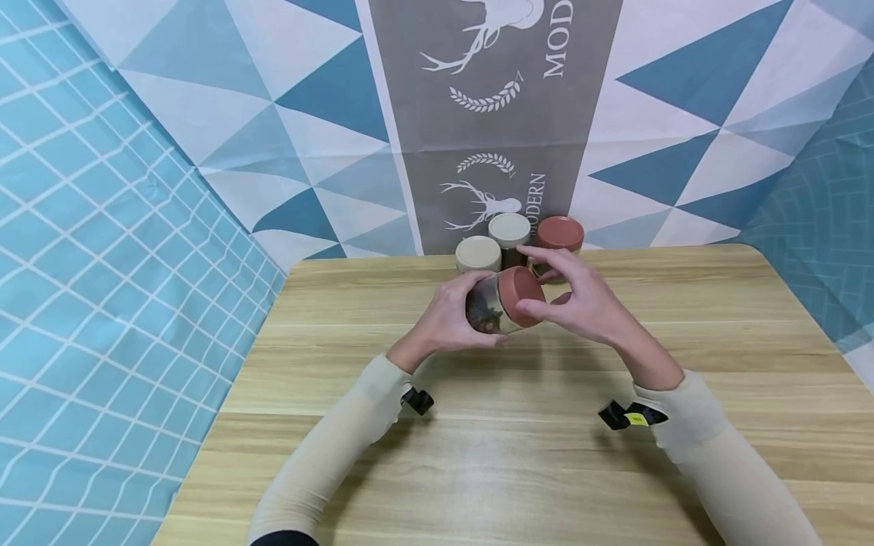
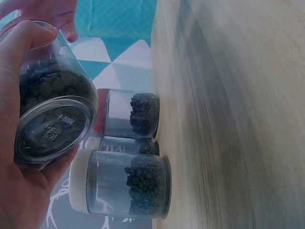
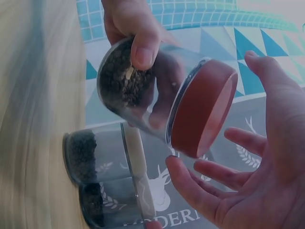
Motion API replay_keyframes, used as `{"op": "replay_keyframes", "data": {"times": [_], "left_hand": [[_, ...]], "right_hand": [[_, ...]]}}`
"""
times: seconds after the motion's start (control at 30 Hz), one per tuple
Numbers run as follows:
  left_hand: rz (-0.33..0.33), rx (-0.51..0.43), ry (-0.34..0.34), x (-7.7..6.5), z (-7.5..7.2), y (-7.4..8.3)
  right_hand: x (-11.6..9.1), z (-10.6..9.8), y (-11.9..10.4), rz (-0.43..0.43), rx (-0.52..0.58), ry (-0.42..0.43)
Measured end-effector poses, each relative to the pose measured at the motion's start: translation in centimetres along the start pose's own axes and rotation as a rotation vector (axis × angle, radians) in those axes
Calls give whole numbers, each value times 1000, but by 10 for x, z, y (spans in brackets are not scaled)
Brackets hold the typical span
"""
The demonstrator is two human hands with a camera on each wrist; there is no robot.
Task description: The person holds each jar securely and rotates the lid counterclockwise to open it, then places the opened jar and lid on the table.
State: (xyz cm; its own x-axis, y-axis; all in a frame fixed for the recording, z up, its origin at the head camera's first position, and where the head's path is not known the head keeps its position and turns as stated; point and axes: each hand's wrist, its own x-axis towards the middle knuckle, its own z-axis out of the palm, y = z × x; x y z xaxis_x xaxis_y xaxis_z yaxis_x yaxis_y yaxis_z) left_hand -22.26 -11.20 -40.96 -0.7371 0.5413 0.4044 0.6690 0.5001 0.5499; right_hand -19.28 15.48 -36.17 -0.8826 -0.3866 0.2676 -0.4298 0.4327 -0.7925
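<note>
My left hand point(image 1: 451, 315) grips a clear glass jar point(image 3: 125, 78) by its body and holds it tilted above the table. Small dark bean-like pieces fill its lower part, and a red lid point(image 1: 523, 294) covers its mouth. In the left wrist view the embossed base of the jar point(image 2: 56, 128) faces the camera, with my thumb across its side. Close to the lid is my right hand point(image 1: 583, 296), its fingers spread and loosely bent around the lid's end. The right wrist view shows a gap between those fingers point(image 3: 193, 188) and the lid.
At the table's point(image 1: 505, 447) back edge stand a cream-lidded jar point(image 1: 478, 254), a white-lidded jar point(image 1: 509, 229) and another red-lidded jar point(image 1: 561, 233). They hold dark pieces too. Behind them rises a patterned wall cloth point(image 1: 471, 114); a blue checked cloth point(image 1: 136, 273) hangs at left.
</note>
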Motion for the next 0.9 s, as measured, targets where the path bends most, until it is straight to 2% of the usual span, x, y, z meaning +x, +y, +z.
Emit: {"op": "replay_keyframes", "data": {"times": [0.23,0.67,0.9], "left_hand": [[30,13,10,1,0,3],[23,5,5,1,2,4],[23,-4,-4,1,0,5]], "right_hand": [[2,6,-5,-54,-31,-22],[2,6,-2,-94,-53,-24],[2,5,-1,-198,-46,-37]]}}
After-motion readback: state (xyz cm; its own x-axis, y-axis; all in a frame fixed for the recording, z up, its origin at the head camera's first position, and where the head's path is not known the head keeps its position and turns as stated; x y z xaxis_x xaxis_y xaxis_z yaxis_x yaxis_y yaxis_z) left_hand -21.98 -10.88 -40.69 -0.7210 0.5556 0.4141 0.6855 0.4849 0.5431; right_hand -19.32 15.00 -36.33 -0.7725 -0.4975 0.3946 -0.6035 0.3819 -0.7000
